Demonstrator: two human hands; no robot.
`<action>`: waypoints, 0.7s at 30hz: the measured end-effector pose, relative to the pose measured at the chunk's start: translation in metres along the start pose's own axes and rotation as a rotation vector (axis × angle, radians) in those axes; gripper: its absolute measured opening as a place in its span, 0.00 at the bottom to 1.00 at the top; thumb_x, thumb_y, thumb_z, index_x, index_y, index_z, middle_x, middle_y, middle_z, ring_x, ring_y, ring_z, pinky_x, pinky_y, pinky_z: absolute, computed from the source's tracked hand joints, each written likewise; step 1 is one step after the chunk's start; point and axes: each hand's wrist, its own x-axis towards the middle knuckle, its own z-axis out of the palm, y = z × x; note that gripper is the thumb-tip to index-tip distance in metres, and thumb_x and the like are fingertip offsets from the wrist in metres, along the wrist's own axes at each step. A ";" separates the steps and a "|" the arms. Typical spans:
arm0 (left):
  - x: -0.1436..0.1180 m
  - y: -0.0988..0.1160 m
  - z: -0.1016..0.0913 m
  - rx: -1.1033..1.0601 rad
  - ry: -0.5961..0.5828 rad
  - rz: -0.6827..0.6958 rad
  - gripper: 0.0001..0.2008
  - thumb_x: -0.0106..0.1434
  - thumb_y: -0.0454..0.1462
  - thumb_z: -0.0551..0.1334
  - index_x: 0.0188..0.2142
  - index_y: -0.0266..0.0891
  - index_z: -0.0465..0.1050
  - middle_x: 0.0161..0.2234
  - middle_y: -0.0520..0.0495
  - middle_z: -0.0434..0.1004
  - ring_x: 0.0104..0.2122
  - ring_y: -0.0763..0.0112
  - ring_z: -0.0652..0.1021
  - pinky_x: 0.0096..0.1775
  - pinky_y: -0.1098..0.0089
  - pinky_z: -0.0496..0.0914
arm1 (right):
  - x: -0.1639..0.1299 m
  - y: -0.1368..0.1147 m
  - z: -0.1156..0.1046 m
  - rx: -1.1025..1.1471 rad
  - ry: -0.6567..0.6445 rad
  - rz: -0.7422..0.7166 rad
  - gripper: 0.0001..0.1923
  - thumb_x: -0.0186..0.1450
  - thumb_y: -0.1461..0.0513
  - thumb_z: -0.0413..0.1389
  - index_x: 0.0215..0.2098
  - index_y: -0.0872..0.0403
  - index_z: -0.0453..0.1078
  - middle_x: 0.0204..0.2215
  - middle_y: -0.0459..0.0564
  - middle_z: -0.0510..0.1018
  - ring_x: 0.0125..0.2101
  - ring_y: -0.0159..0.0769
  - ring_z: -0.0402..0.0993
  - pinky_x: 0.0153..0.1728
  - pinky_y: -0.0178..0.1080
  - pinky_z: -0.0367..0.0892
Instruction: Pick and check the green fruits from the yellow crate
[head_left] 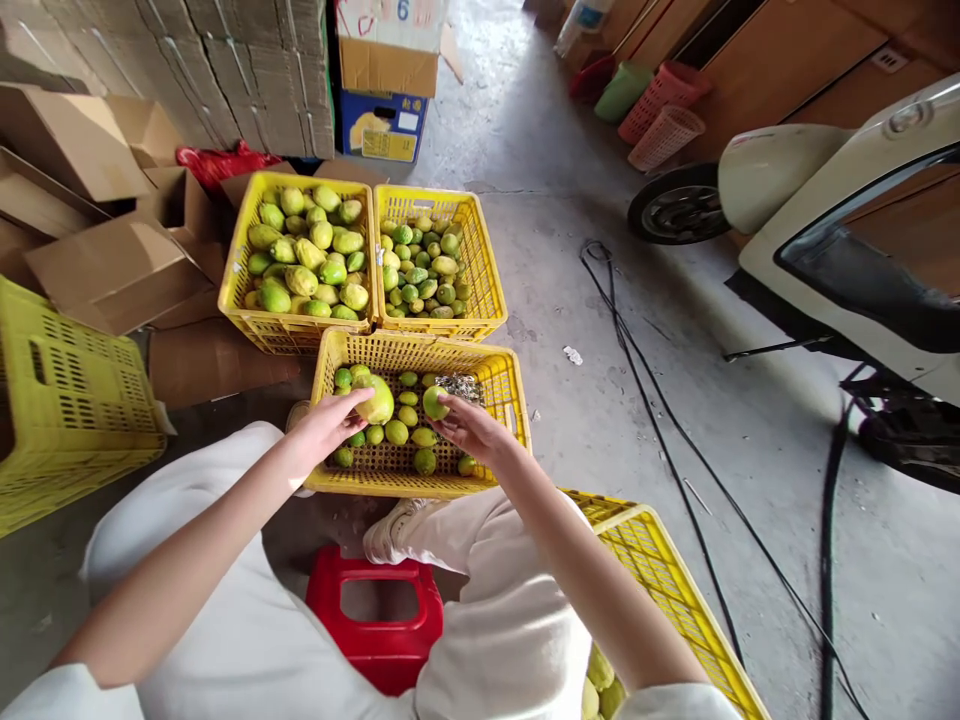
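Note:
My left hand (pixel 335 428) is closed round a large yellow-green lemon (pixel 377 400), holding it above the near yellow crate (pixel 420 487). In my right hand (pixel 471 428) is a smaller, greener lemon (pixel 435 403), gripped at the fingertips over the same crate. Below both hands, several small green lemons (pixel 397 432) lie scattered on the crate's slotted floor. Some crumpled shiny wrapping (pixel 460 387) sits near its back right corner, partly behind my right hand.
Behind stand a crate of larger lemons (pixel 306 280) and a crate of smaller ones (pixel 442 266). Flattened cartons (pixel 120 265) lie left, beside another yellow crate (pixel 75 400). A red stool (pixel 375 640) is beneath me. Black cables (pixel 652 385) cross the floor near a scooter (pixel 847 210).

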 end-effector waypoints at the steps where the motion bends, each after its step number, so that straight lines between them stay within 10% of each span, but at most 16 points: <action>1: 0.002 -0.003 -0.007 0.010 0.020 -0.016 0.11 0.62 0.29 0.83 0.32 0.36 0.83 0.33 0.45 0.87 0.32 0.73 0.83 0.37 0.77 0.78 | 0.003 0.004 0.002 -0.015 0.016 0.036 0.13 0.66 0.66 0.78 0.36 0.51 0.78 0.34 0.49 0.88 0.31 0.34 0.87 0.38 0.33 0.88; 5: 0.010 -0.009 -0.030 0.043 0.112 -0.063 0.14 0.62 0.27 0.81 0.27 0.36 0.81 0.28 0.46 0.83 0.28 0.73 0.80 0.31 0.78 0.74 | 0.023 -0.014 0.029 -0.032 0.034 0.051 0.10 0.70 0.68 0.74 0.43 0.53 0.79 0.34 0.52 0.87 0.29 0.36 0.86 0.30 0.34 0.86; 12: 0.020 -0.013 -0.053 0.019 0.098 -0.030 0.12 0.63 0.27 0.80 0.27 0.38 0.82 0.31 0.44 0.85 0.30 0.72 0.81 0.32 0.77 0.75 | 0.038 -0.069 0.077 0.204 0.025 -0.290 0.13 0.78 0.59 0.69 0.59 0.47 0.78 0.50 0.49 0.92 0.52 0.35 0.93 0.47 0.31 0.88; 21: 0.036 -0.027 -0.075 0.066 0.113 0.109 0.13 0.66 0.40 0.83 0.41 0.40 0.83 0.35 0.43 0.85 0.39 0.62 0.86 0.37 0.69 0.81 | -0.004 0.121 0.042 0.134 0.142 -0.043 0.13 0.57 0.64 0.76 0.37 0.49 0.80 0.35 0.52 0.92 0.44 0.48 0.95 0.42 0.40 0.87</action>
